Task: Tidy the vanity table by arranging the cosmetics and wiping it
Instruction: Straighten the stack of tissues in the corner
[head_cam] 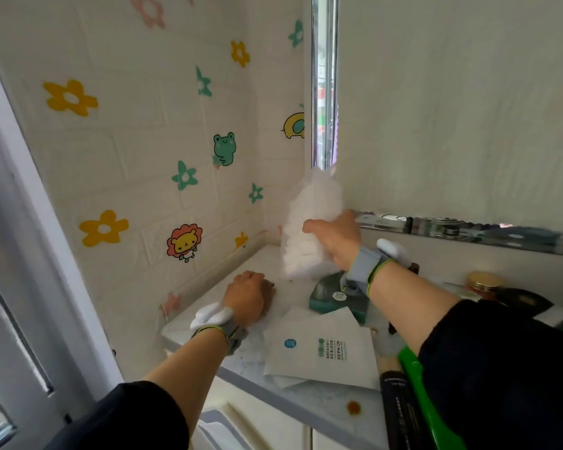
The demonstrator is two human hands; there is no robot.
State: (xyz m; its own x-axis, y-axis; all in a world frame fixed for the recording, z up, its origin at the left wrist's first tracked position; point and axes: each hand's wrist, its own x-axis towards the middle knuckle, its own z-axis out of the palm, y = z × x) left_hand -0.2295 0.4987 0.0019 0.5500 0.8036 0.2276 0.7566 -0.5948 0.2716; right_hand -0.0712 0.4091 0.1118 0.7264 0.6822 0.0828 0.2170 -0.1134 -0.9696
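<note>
Two hands are at the far corner of the vanity table (322, 404). The right hand (337, 240) grips one clear bag (309, 222), held up off the tabletop close to the wall corner. The bag is packed with white cotton pads, too many and too blurred to count. The left hand (246, 295) lies knuckles-up on the tabletop, fingers curled over something brownish; whether it grips it I cannot tell. Near that hand lie white mask sachets (319, 349), at least two, overlapping. One dark green box (330, 297) sits behind them, partly under the right wrist. Further right stands one jar with a gold lid (484, 280), its contents hidden. One black tube (400, 407) and one bright green object (413, 381) lie at the near edge
</note>
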